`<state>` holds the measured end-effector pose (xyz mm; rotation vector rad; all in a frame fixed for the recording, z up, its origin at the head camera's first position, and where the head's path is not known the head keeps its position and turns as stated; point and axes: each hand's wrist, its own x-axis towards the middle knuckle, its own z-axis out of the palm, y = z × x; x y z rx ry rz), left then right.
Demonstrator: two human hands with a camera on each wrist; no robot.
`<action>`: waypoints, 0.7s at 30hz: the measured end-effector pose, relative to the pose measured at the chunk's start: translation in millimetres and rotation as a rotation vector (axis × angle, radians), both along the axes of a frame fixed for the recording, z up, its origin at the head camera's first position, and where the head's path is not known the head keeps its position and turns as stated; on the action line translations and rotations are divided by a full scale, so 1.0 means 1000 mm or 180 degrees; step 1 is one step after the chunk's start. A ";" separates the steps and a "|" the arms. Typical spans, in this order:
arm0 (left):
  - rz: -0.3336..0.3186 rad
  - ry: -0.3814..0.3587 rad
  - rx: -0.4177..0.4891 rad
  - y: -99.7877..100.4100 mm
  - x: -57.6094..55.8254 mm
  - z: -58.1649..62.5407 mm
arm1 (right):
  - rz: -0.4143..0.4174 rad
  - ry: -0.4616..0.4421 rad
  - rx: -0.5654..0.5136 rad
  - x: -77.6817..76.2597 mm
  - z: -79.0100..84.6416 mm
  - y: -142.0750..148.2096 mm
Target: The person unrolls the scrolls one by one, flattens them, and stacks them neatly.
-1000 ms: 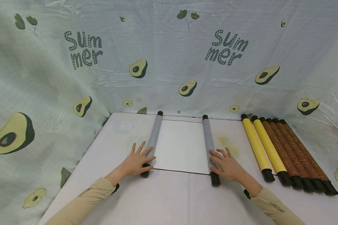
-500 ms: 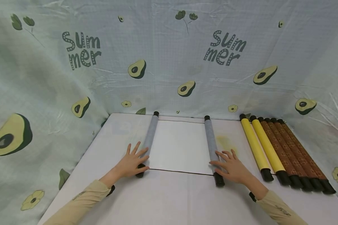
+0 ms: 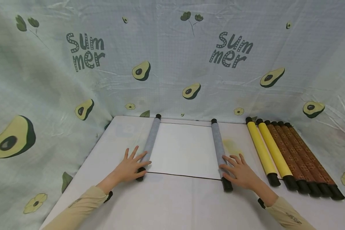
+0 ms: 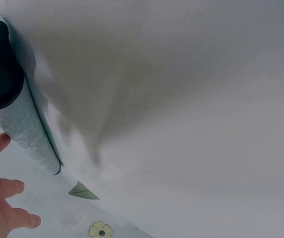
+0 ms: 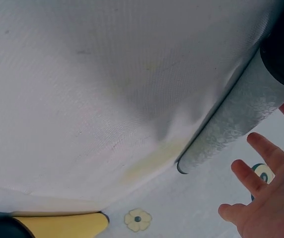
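- Left hand [image 3: 129, 167]: fingers spread, unclenched, resting on the near part of the left grey roller [image 3: 153, 135].
- Right hand [image 3: 242, 172]: fingers spread, unclenched, resting on the near part of the right grey roller [image 3: 217, 137].
- Obscured: fingers cover part of each roller; both wrist views crop the hands and the black end caps.
- White sheet [image 3: 187, 148]: flat on the surface [image 3: 172, 207], between the grey rollers.
- Change: the grey rollers lie farther apart than one second earlier, exposing more sheet.
- Yellow rollers [image 3: 260, 147] and brown rollers [image 3: 302, 159]: side by side, farther right.
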<state>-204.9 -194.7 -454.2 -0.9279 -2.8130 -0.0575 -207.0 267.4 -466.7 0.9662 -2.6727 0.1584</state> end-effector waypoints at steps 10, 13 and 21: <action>0.0160 -0.0166 0.0067 -0.012 0.003 -0.001 | -0.0015 0.0064 0.0030 0.003 -0.001 0.004; 0.0180 -0.0124 0.0040 -0.012 0.004 -0.001 | -0.0050 0.0033 0.0029 0.004 -0.001 0.006; 0.0195 0.0004 -0.0031 -0.016 0.003 -0.003 | -0.0045 -0.0001 -0.0013 0.006 -0.001 0.011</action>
